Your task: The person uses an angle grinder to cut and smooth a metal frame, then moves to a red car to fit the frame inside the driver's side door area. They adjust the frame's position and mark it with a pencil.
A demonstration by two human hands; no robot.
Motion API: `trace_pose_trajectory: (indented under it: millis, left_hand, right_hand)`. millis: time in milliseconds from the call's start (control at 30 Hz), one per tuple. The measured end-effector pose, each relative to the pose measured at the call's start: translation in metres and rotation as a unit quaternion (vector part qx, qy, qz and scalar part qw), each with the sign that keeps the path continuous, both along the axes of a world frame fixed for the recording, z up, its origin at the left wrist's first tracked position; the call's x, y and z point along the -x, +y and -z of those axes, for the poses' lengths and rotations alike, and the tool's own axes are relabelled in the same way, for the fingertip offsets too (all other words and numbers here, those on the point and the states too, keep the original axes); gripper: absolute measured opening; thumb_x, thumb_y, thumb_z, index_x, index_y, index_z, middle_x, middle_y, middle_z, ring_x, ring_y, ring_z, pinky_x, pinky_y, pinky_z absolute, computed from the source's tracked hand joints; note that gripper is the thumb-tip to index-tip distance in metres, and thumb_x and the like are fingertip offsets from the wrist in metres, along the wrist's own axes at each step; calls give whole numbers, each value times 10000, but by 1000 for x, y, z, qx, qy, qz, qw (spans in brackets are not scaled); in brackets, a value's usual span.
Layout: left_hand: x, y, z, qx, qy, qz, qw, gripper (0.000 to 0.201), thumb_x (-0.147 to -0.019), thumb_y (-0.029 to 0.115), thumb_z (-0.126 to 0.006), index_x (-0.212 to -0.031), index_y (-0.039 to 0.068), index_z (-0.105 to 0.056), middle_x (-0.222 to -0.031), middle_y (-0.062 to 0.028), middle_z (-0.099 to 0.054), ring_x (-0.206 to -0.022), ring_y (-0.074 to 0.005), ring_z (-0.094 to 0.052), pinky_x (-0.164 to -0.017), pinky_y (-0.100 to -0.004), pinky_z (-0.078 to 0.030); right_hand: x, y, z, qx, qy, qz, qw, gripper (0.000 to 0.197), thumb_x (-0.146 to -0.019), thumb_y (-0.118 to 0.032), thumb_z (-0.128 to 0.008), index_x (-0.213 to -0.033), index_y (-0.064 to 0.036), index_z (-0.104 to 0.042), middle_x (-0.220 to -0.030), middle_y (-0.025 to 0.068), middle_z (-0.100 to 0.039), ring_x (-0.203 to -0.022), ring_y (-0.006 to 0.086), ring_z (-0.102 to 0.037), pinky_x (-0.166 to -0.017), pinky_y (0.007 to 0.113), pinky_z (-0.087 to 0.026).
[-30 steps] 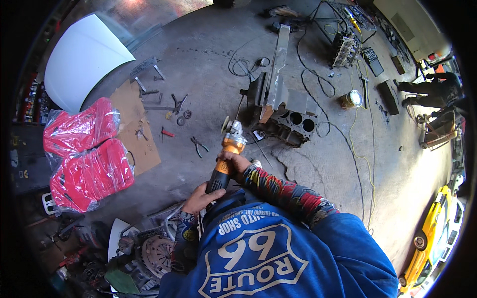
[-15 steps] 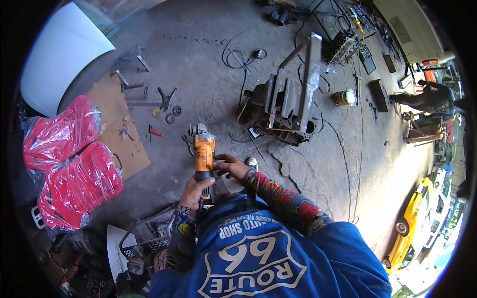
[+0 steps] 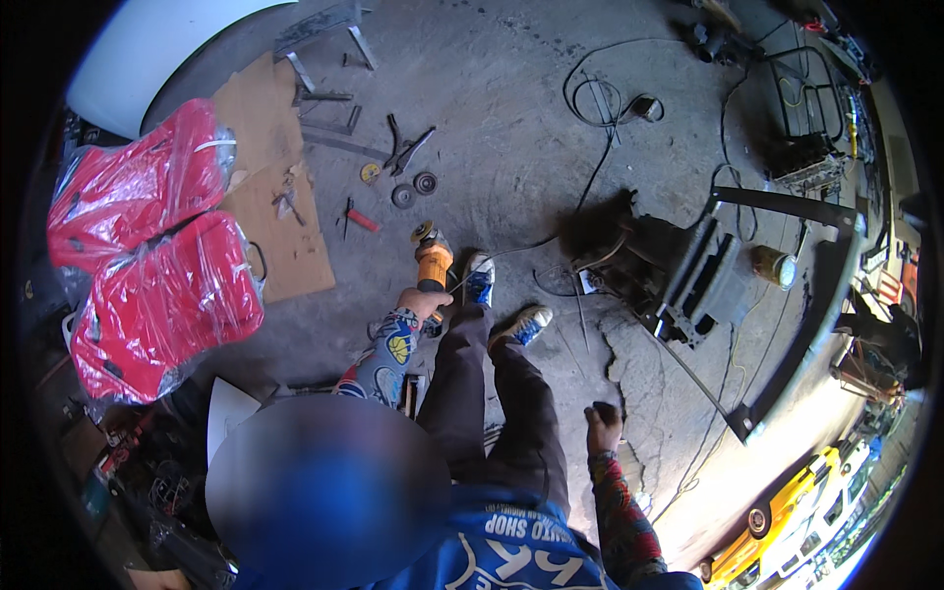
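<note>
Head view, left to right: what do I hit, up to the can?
Red plastic-wrapped pieces → cardboard sheet → red-handled tool → orange angle grinder in left hand → blue-and-white shoes → right hand → metal can.

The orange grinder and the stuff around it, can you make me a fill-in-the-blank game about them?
1. The orange grinder is in the person's ____ hand.
2. There are ____ big red padded pieces wrapped in clear plastic.
3. The flat brown sheet beside those pieces is made of ____.
4. The dark tool with two handles is lying on the ____.

Missing words: left; two; cardboard; floor.
</note>
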State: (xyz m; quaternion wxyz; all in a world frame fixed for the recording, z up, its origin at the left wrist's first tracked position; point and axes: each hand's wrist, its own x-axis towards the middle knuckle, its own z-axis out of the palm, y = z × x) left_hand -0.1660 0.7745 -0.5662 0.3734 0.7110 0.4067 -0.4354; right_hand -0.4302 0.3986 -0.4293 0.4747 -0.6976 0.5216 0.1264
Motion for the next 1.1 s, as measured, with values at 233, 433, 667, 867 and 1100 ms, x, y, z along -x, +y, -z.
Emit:
trace_pose_trajectory:
  millis: [233, 433, 667, 867, 1100]
  left_hand:
    - [-56, -48, 174, 34, -87, -45, 995, 483, -637, 287, -898, -904, -67, -709, -814, -111, -708, -657, -217, -679, -601, -355, -539]
    - [-84, -51, 312, -115, -108, 144, 977, 600, -676, 420, -876, -1032, -30, -700, -980, -195, -735, -894, -326, -727, -787, -435, -548]
    - [-60, -29, 381, -227, -208, 247, 919, 592, -801, 383, -793, -1245, 40, -603, -1053, -167, -710, -987, -303, -698, -840, -438, -547]
    - [-53, 18, 402, -215, -185, 272, 920, 784, -727, 331, -875, -1341, -5, -520, -1187, -254, -654, -1117, -401, -654, -944, -464, -526]
    - [-66, -27, 363, -160, -206, 278, 925, 564, -810, 302, -800, -1239, -17, -619, -1219, -240, -660, -1145, -385, -647, -964, -445, -520]
  right_hand:
    - [-55, 39, 60, 194, -28, -152, 969, 166, -836, -104, -698, -986, -34, -711, -971, 184, -703, -935, 343, -689, -859, 388, -527]
    - [-108, 26, 95, 85, -130, 85, 984, 239, -917, -65, -654, -1149, -12, -634, -1092, 118, -690, -1016, 217, -664, -886, 322, -506]
    - [-107, -69, 92, 204, -190, 192, 941, 540, -1056, -235, -435, -1543, -25, -330, -1513, 116, -448, -1381, 258, -444, -1078, 447, -399]
    - [-143, -90, 76, 147, -82, 123, 978, 476, -1051, -248, -447, -1442, 24, -441, -1362, 213, -587, -1290, 299, -559, -1105, 421, -397]
    - [-135, -99, 72, 209, -15, -57, 976, 426, -1058, -248, -396, -1287, 65, -574, -1289, 198, -627, -1239, 277, -585, -1113, 425, -396]
